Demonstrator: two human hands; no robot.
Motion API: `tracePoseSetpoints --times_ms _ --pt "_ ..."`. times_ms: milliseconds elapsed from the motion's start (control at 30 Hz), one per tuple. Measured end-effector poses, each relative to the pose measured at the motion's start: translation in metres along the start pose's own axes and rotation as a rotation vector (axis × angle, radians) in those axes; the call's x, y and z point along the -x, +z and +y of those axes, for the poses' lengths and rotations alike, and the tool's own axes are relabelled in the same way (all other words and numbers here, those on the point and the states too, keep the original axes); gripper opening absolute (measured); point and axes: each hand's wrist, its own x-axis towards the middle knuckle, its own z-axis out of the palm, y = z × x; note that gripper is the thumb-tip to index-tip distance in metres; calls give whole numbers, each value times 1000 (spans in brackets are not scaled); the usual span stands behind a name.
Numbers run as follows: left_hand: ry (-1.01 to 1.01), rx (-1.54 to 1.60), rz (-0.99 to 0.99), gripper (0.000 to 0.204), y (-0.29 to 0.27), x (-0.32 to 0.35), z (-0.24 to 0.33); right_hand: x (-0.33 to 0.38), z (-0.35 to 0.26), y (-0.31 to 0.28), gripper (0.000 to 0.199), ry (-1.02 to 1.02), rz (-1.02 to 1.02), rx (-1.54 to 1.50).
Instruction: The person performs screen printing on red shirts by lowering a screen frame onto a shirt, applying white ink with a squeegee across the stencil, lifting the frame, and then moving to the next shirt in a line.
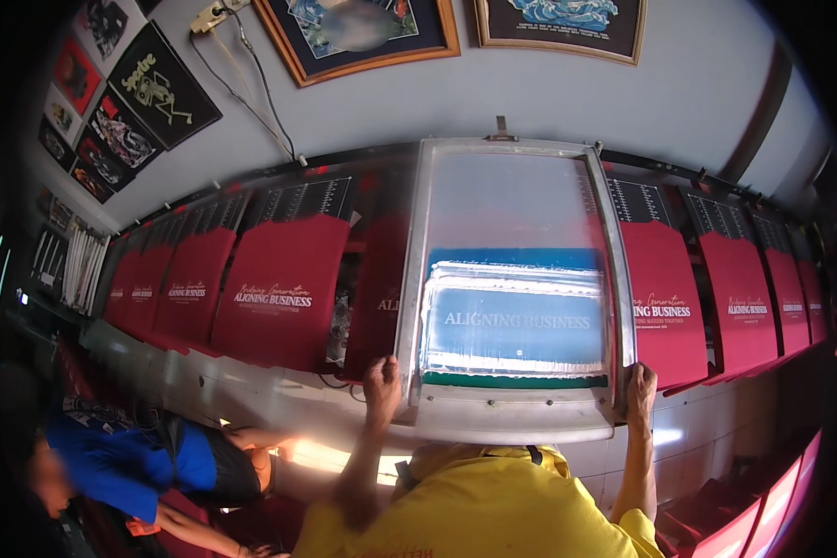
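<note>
Two hands [382, 391], curled shut, grip the screen frame [516, 415] (it lies between them).

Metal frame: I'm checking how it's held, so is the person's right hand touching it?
Touching. The head view shows the right hand curled against the right side of the metal frame, near its lower corner, with no visible gap.

The screen frame [511, 418] looks like bare metal, smooth with a dull shine. Its mesh [516, 200] is glossy; the white ink [511, 365] upon it appears wet and ridged. At nine o'clock, the red cloth [279, 256] is matt. The picture frame [381, 65] at twelve is wooden; the floor tiles [693, 451] at four are shiny.
</note>
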Motion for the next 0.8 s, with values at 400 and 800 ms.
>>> tracePoseSetpoints --times_ms 400,800 --pt "18 -50 22 36 -88 -73 -80 59 -63 119 33 -92 29 97" --pt "-19 248 8 33 -90 -94 -87 56 -83 137 33 -60 59 170"
